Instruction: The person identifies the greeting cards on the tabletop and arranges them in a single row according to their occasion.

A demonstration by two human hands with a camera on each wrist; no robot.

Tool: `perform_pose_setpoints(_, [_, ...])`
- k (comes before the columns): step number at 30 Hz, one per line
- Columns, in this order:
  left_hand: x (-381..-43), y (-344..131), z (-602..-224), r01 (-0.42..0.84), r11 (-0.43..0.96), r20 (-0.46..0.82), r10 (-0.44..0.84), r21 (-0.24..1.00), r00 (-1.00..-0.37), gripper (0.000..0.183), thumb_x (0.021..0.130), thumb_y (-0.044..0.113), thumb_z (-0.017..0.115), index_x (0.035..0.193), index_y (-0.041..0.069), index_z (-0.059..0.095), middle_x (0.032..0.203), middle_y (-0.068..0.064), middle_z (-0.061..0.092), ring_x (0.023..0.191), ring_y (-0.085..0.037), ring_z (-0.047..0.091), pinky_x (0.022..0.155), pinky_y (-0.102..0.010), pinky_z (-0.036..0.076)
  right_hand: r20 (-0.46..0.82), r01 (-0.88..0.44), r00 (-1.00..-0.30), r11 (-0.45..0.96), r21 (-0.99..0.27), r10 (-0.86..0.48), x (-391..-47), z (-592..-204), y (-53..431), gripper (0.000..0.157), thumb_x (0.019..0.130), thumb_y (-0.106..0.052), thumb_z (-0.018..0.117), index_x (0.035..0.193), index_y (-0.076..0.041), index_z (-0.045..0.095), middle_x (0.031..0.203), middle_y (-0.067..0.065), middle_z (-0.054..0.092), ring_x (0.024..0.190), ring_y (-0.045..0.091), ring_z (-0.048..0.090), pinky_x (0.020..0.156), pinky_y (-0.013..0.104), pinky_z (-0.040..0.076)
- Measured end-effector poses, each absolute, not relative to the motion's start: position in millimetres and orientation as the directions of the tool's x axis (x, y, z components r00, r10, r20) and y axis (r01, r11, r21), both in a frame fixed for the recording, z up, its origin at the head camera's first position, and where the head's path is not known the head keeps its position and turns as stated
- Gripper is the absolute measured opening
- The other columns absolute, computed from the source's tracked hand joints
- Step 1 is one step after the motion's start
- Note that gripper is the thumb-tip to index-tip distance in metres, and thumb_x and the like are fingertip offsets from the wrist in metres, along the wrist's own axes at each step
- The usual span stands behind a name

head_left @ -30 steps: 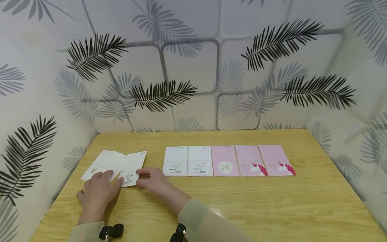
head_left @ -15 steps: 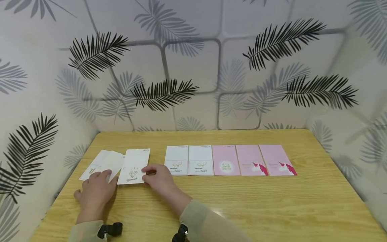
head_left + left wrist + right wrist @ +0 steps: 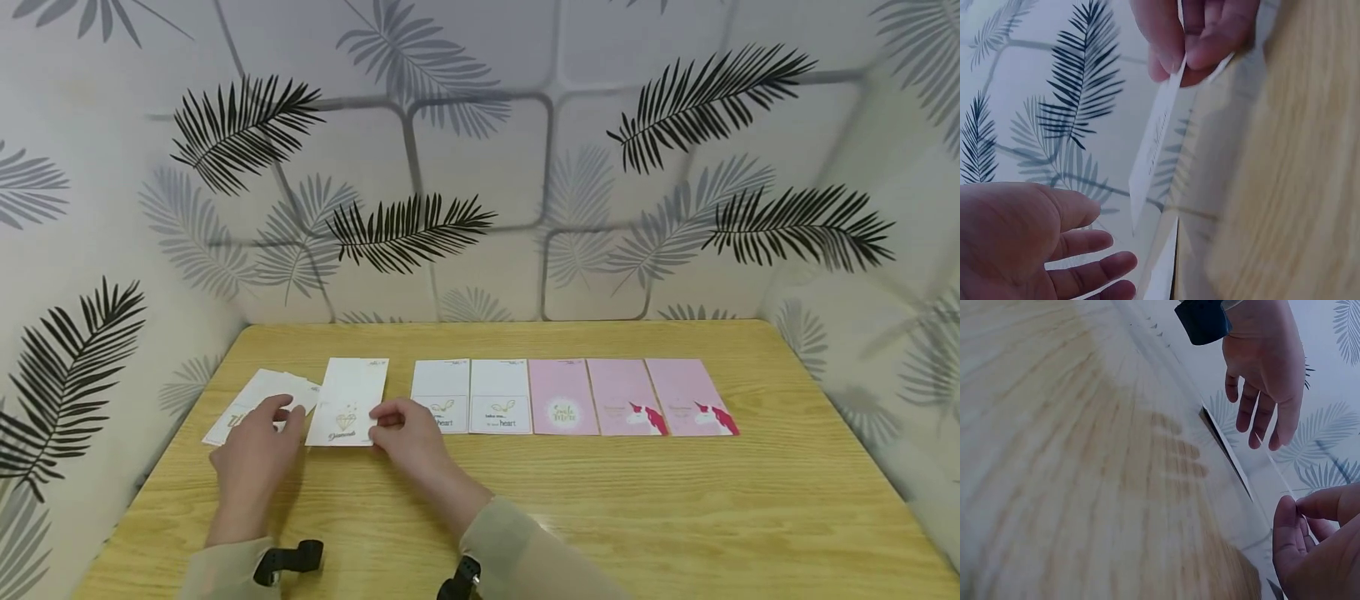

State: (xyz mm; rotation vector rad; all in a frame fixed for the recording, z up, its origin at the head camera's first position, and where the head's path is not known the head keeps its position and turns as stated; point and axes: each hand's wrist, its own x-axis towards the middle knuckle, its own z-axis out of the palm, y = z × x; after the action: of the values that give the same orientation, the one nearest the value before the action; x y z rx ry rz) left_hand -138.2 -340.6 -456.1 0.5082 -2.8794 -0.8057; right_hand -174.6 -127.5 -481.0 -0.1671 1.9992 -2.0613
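A white card with a gold diamond drawing [image 3: 345,400] is pinched at its right edge by my right hand [image 3: 416,437]. In the right wrist view, the thumb and finger of the right hand [image 3: 1316,544] meet on the thin edge. My left hand [image 3: 258,446] is just left of this card, fingers loosely extended and holding nothing; the left wrist view shows that hand [image 3: 1041,244] apart from the card [image 3: 1157,137]. Partly hidden behind the left hand, a few overlapping white cards [image 3: 258,390] with gold print lie fanned on the table.
To the right, a row of cards lies side by side: two white cards [image 3: 498,379] with a winged heart, one pink card [image 3: 558,383] with round lettering, and two pink unicorn cards [image 3: 678,383]. The wooden table [image 3: 600,508] meets a leaf-patterned backdrop [image 3: 480,167] behind.
The right hand has drawn the diamond card rightward and away from the fanned cards, straightening it. The left hand has shifted slightly right and lifted off the pile.
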Motion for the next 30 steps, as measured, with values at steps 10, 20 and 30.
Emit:
perform_pose_setpoints(10, [-143,-307,-442,-0.218,0.766,0.054,-0.312,0.605,-0.948,0.049,0.113,0.036,0.056,0.151,0.006,0.062,0.126,-0.02,0.075,0.116,-0.042,0.069,0.097,-0.074,0.036,-0.108,0.128,-0.966,-0.07,-0.989,-0.236,-176,-478,-117,0.021,0.095,0.009,0.073,0.113,-0.002,0.076,0.103,0.007,0.069,0.081,0.023,0.073,0.082,0.039,0.065])
perform_pose_setpoints(20, [-153,-291,-446,-0.199,0.763,0.098,-0.324,0.615,-0.941,0.04,0.111,0.026,0.064,0.146,0.006,0.067,0.112,-0.014,0.077,0.096,-0.036,0.068,0.097,-0.072,0.037,-0.086,0.104,-0.983,-0.102,-0.989,-0.164,-183,-477,-105,0.023,0.097,0.007,0.075,0.118,-0.002,0.076,0.105,0.007,0.073,0.084,0.024,0.075,0.084,0.04,0.065])
perform_pose_setpoints(30, [-165,-278,-449,-0.169,0.754,0.147,-0.332,0.635,-0.932,0.037,0.11,0.022,0.065,0.143,0.005,0.069,0.11,-0.016,0.077,0.091,-0.036,0.068,0.095,-0.068,0.037,-0.111,0.139,-0.982,-0.194,-0.971,-0.15,-192,-480,-97,0.038,0.1,0.009,0.071,0.137,0.001,0.072,0.118,0.013,0.075,0.096,0.032,0.079,0.089,0.042,0.065])
